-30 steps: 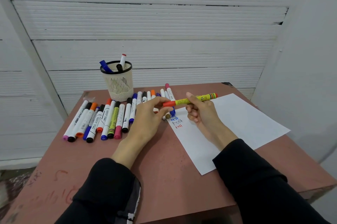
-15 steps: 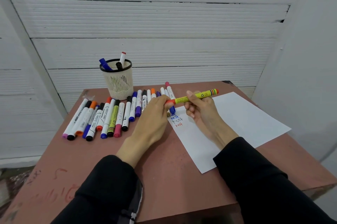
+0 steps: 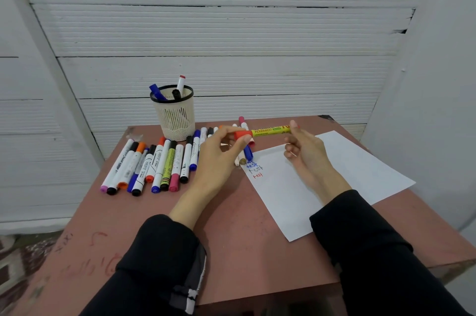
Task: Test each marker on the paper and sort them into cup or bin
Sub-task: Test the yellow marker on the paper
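On the reddish table [image 3: 231, 251] the paper [image 3: 334, 174] bears 4 small "test" scribbles near its upper-left corner. Above it, the right hand [image 3: 305, 151] grips the yellow marker [image 3: 270, 130], labelled "PERMANENT", held level, while the left hand [image 3: 219, 153] pinches its red cap [image 3: 242, 134]. Uncapping or recapping is in hand, I judge; which one, I cannot tell. The cup [image 3: 175, 116] already holds 3 markers.

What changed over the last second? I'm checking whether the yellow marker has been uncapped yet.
Little changed. The left hand closed its fingers on the red cap of the yellow marker, which the right hand holds by the barrel, now more level than before. The cap is on. The row of markers, the cup and the paper stayed put.
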The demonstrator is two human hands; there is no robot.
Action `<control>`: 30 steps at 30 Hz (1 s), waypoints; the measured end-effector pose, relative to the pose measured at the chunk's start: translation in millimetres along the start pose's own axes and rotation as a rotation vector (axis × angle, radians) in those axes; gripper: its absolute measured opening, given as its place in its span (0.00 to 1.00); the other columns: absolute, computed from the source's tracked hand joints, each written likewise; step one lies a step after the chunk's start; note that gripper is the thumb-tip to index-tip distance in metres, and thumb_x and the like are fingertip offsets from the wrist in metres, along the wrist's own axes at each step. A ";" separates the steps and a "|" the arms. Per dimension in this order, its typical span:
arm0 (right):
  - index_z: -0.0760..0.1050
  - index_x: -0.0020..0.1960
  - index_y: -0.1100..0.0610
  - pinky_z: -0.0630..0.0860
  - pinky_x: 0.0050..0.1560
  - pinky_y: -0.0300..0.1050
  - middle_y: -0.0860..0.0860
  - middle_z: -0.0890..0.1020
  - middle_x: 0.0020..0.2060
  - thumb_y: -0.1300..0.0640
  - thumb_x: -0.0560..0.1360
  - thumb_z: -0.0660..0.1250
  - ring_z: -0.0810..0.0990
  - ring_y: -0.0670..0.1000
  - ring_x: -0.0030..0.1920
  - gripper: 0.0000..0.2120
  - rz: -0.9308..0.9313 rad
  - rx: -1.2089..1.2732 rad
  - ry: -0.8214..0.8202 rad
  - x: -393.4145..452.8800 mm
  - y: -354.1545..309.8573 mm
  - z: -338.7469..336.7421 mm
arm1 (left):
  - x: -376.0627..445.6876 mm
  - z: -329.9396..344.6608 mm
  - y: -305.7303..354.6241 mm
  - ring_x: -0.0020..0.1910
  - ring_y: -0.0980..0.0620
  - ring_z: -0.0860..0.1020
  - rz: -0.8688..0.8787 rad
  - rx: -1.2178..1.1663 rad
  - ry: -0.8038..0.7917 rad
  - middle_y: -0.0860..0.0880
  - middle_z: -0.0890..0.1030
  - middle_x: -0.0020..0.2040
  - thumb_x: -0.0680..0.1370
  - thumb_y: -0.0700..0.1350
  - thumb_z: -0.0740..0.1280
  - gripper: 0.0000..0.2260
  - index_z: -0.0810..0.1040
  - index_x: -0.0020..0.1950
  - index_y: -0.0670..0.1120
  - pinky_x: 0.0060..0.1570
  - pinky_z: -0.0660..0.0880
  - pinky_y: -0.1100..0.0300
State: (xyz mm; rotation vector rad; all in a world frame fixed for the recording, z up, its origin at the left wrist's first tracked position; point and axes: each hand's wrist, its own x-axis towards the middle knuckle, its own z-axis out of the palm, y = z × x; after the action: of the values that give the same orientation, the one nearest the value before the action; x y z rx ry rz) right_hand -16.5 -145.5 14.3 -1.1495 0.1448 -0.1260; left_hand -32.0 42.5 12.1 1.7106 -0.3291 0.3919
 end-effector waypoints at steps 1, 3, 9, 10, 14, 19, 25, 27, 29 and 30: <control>0.78 0.46 0.57 0.70 0.30 0.37 0.51 0.77 0.33 0.49 0.77 0.67 0.71 0.46 0.29 0.11 -0.022 -0.091 0.004 -0.7 2.1 1.8 | -0.1 -0.7 2.3 0.47 0.55 0.78 -0.007 -0.032 0.025 0.56 0.82 0.44 0.76 0.49 0.70 0.06 0.82 0.51 0.51 0.46 0.76 0.58; 0.79 0.47 0.57 0.71 0.31 0.39 0.52 0.77 0.34 0.45 0.79 0.64 0.71 0.46 0.29 0.15 -0.076 -0.293 0.002 -1.3 6.9 5.8 | -1.3 -1.3 10.3 0.48 0.55 0.80 -0.020 -0.115 0.080 0.55 0.83 0.45 0.76 0.48 0.71 0.04 0.82 0.49 0.50 0.49 0.76 0.60; 0.80 0.44 0.60 0.69 0.34 0.40 0.54 0.79 0.34 0.46 0.82 0.56 0.72 0.47 0.32 0.22 -0.298 -0.833 -0.056 -9.0 24.8 19.3 | -4.3 -18.0 28.9 0.50 0.57 0.79 0.032 -0.175 0.269 0.52 0.82 0.47 0.78 0.48 0.68 0.06 0.80 0.51 0.48 0.48 0.74 0.68; 0.78 0.41 0.60 0.67 0.34 0.41 0.55 0.78 0.34 0.48 0.82 0.57 0.71 0.47 0.32 0.21 -0.347 -0.900 -0.085 -10.7 27.2 24.3 | -4.8 -24.6 30.5 0.51 0.57 0.79 0.047 -0.145 0.303 0.52 0.82 0.49 0.78 0.48 0.67 0.07 0.79 0.53 0.48 0.49 0.74 0.68; 0.76 0.38 0.58 0.71 0.40 0.45 0.53 0.78 0.37 0.58 0.80 0.59 0.76 0.52 0.41 0.14 -0.556 -1.198 -0.248 -10.2 37.1 50.7 | -2.5 -56.8 33.9 0.54 0.59 0.77 0.172 0.051 0.437 0.54 0.79 0.53 0.79 0.49 0.66 0.04 0.77 0.54 0.55 0.55 0.74 0.64; 0.79 0.53 0.60 0.66 0.66 0.53 0.56 0.80 0.51 0.62 0.79 0.58 0.74 0.57 0.55 0.12 -0.803 -1.541 -0.293 1.4 56.1 89.0 | 9.2 -98.2 45.8 0.51 0.64 0.76 0.261 0.187 0.570 0.51 0.77 0.54 0.79 0.44 0.66 0.06 0.78 0.55 0.51 0.51 0.73 0.69; 0.76 0.60 0.60 0.70 0.54 0.48 0.55 0.78 0.56 0.61 0.80 0.57 0.74 0.56 0.56 0.13 -0.798 -1.579 -0.308 1.4 71.9 101.6 | 33.4 -126.2 51.4 0.50 0.65 0.75 0.323 0.249 0.648 0.51 0.76 0.54 0.79 0.42 0.66 0.07 0.79 0.56 0.47 0.51 0.74 0.70; 0.75 0.62 0.59 0.69 0.53 0.47 0.55 0.78 0.57 0.60 0.80 0.56 0.74 0.55 0.57 0.14 -0.785 -1.573 -0.317 1.5 72.9 100.8 | 44.8 -128.3 48.3 0.50 0.65 0.75 0.318 0.275 0.648 0.50 0.76 0.54 0.79 0.42 0.66 0.07 0.79 0.57 0.46 0.51 0.73 0.71; 0.75 0.62 0.58 0.68 0.53 0.47 0.54 0.78 0.57 0.59 0.81 0.56 0.74 0.55 0.56 0.14 -0.769 -1.547 -0.312 2.8 73.1 99.0 | 57.9 -126.4 43.6 0.50 0.63 0.75 0.301 0.302 0.617 0.50 0.76 0.55 0.79 0.40 0.66 0.08 0.79 0.57 0.45 0.51 0.73 0.72; 0.75 0.63 0.58 0.68 0.53 0.47 0.53 0.78 0.57 0.58 0.81 0.55 0.74 0.54 0.57 0.14 -0.758 -1.542 -0.313 3.3 73.6 98.4 | 64.2 -124.7 41.6 0.50 0.62 0.75 0.291 0.318 0.596 0.49 0.76 0.55 0.79 0.40 0.66 0.08 0.79 0.57 0.44 0.50 0.73 0.74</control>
State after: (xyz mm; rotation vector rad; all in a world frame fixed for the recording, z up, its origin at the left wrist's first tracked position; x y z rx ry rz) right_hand 6.1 -28.0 -13.6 -2.7009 -0.6036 -0.5573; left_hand -1.4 158.2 96.1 1.7593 -0.0748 1.1882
